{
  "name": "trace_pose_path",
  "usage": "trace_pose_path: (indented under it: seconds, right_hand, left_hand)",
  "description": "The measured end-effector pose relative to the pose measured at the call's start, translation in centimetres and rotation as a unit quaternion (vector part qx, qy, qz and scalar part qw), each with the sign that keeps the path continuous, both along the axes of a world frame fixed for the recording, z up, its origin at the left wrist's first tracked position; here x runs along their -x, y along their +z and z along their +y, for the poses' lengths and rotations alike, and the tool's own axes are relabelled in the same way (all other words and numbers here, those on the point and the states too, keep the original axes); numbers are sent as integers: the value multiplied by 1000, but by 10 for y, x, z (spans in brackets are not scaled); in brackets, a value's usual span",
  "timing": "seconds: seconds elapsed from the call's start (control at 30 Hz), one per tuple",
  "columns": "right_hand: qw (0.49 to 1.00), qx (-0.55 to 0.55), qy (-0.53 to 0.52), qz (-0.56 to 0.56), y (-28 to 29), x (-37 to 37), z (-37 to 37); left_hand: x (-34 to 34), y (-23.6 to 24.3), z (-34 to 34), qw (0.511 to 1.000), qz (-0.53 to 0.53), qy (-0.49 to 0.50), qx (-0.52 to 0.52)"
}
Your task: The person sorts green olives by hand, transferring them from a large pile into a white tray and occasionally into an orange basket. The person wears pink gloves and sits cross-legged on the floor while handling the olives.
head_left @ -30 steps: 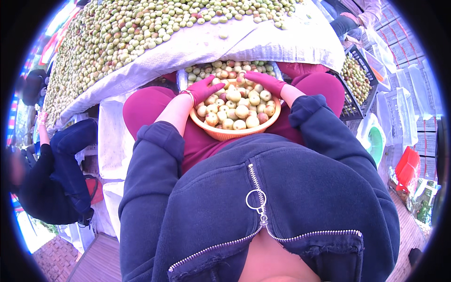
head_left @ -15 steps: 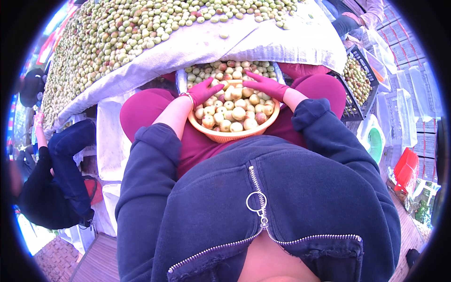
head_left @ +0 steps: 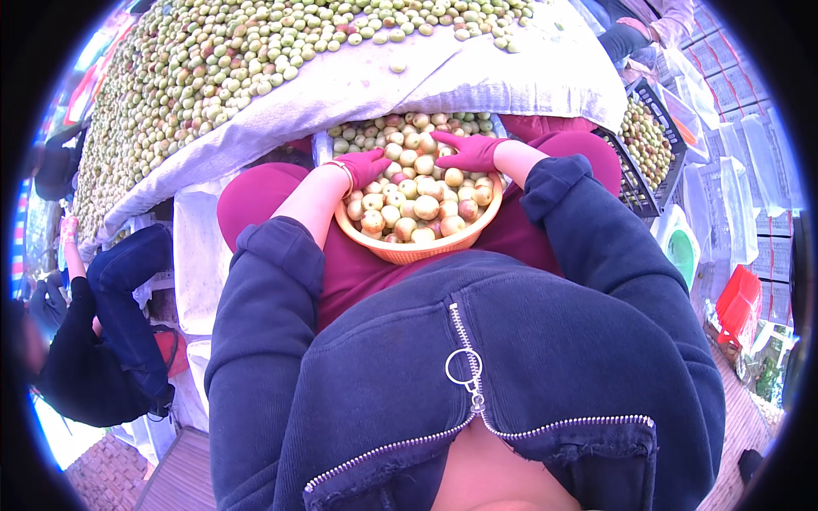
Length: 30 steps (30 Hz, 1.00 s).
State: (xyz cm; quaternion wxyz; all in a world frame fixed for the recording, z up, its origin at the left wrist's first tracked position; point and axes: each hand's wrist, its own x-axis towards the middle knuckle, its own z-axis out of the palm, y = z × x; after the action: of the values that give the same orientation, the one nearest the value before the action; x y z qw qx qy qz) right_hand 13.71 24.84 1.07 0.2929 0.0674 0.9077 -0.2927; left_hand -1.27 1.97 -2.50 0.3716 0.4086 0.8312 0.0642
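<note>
An orange plastic basket full of pale green and reddish round fruit sits in my lap. My left hand, in a magenta glove, rests on the fruit at the basket's left side, fingers slightly curved and apart. On the right, my gloved right hand lies over the fruit toward the back, fingers spread and touching it. Behind the basket is a pale tray of more such fruit, partly covered by the basket.
A large spread of fruit lies on white cloth ahead. A black crate of fruit, green basin and red plastic item are at right. A co-worker sits left; another person's sleeve shows upper right.
The basket has shifted slightly toward me and to the left. My right hand has come a little lower and left over the fruit; my left hand has moved slightly down.
</note>
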Motion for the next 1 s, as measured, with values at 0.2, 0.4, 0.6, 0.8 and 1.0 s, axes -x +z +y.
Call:
trace_pose_path:
  seconds: [0.2,0.4,0.6,0.8,1.0]
  right_hand:
    - [998,9,20,-63,6,9,5]
    - [995,8,26,-95,3,6,-1]
    - [998,17,19,-51,-17,4,5]
    - [997,58,8,-40,-23,0,11]
    - [996,71,-34,-45,-19,-1,10]
  left_hand:
    - [20,-8,5,996,-77,-40,13]
    - [14,-6,-5,975,-177,129,40]
    - [11,10,-5,949,-242,203,20]
    - [11,-3,-10,967,-191,150,-75]
    - [18,-15,-12,954,-236,171,-67]
